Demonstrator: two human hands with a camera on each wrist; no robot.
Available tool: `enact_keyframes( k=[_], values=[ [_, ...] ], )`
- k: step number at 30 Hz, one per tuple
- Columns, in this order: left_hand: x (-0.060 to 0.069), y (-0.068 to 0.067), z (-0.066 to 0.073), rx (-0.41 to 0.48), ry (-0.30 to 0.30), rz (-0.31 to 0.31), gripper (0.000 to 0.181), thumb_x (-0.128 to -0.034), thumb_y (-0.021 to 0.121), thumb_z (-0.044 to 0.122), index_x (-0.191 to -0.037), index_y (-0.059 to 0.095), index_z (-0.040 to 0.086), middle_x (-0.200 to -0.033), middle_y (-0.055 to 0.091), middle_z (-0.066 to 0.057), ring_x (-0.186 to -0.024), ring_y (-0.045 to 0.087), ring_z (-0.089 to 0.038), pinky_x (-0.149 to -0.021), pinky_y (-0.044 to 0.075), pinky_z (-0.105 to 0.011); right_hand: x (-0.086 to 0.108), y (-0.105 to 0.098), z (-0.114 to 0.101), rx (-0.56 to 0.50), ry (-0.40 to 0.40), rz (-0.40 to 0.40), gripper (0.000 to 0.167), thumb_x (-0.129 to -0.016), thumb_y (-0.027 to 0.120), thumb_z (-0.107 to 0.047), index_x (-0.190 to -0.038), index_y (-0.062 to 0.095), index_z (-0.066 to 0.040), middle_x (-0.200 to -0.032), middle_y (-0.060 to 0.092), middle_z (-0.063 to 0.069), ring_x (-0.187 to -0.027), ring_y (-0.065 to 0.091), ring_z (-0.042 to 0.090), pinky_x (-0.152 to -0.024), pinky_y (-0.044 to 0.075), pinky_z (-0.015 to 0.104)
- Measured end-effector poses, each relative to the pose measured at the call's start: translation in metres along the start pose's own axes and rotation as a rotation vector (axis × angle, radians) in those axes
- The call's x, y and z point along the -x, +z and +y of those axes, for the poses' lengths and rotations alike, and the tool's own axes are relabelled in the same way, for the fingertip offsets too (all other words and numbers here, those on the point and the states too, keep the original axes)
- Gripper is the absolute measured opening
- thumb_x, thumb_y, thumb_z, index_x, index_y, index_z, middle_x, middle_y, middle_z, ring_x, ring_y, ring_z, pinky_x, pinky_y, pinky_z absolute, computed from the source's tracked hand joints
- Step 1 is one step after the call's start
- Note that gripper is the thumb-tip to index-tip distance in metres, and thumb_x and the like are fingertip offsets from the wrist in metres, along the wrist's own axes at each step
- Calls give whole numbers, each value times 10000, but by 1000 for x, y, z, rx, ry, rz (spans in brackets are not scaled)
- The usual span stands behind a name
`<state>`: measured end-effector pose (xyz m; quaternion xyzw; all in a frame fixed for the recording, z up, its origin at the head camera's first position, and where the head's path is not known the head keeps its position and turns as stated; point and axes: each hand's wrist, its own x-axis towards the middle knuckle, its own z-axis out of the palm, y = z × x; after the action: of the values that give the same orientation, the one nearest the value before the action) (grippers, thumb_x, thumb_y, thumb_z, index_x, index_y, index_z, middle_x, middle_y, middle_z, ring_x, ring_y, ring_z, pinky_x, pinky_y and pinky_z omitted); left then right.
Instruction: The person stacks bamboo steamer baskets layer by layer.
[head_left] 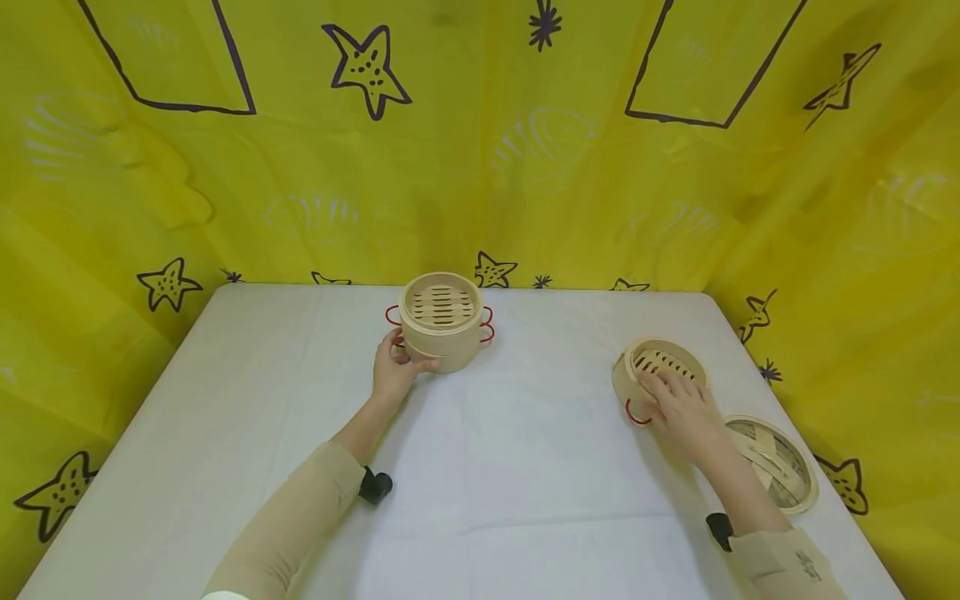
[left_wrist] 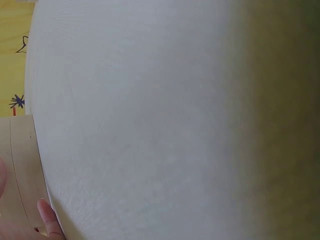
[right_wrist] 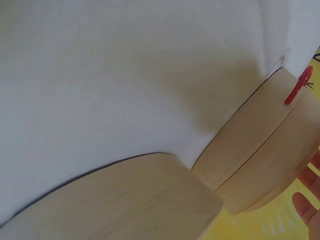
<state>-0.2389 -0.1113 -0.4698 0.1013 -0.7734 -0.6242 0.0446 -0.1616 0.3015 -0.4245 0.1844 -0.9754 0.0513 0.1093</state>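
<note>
At the back middle of the table, two bamboo steamer baskets (head_left: 441,340) stand stacked, with red handles on their sides. My left hand (head_left: 395,371) holds the stack's near left side, its thumb along the front wall and its fingers by the left handles. In the left wrist view, the fingertip (left_wrist: 47,216) lies low against the basket wall (left_wrist: 22,170). Farther right is another bamboo steamer basket (head_left: 624,382) with a slatted floor and a red handle. Over its near rim hovers my right hand (head_left: 682,412), fingers loosely extended; contact is unclear. The right wrist view shows fingers (right_wrist: 306,207) above the basket (right_wrist: 250,145).
A round woven bamboo lid (head_left: 772,462) lies on the right side of the table, beside my right forearm. White cloth (head_left: 510,467) covers the table. A yellow curtain (head_left: 435,192) with starfish drawings hangs behind it and along the sides.
</note>
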Motion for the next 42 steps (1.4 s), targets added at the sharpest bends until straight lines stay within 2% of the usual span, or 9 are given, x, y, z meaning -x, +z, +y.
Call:
enact_keyframes(
  k=[6, 19, 33, 42],
  values=[
    [0, 0, 1, -5, 1, 0, 840, -673, 806, 106, -1374, 343, 82, -1282, 380, -120, -973, 411, -243, -750, 397, -276, 4, 1, 4, -6, 17, 18, 415, -856, 606, -135, -1227, 425, -98, -1157, 456, 227, -1058, 425, 447, -847, 312, 606],
    [0, 0, 0, -18, -1, 7, 848, -672, 806, 100, -1379, 338, 81, -1291, 378, -118, -976, 412, -244, -750, 395, -271, 7, 9, 9, 4, 9, 24, 367, -861, 597, -129, -1192, 449, -71, -1019, 460, 160, -981, 420, 381, -784, 334, 538],
    [1, 0, 1, -17, -8, 12, 845, -671, 808, 113, -1375, 342, 79, -1294, 384, -115, -970, 417, -238, -729, 405, -265, 7, 10, 9, -12, 27, -9, 362, -877, 574, -119, -1206, 437, -56, -946, 429, 145, -921, 404, 354, -697, 341, 479],
    [1, 0, 2, -14, -13, 8, 848, -674, 805, 107, -1380, 337, 80, -1291, 380, -117, -978, 417, -241, -734, 404, -261, 6, 9, 10, -15, 39, -35, 379, -872, 572, -104, -1218, 437, -28, -961, 452, 174, -946, 403, 374, -715, 340, 493]
  ],
)
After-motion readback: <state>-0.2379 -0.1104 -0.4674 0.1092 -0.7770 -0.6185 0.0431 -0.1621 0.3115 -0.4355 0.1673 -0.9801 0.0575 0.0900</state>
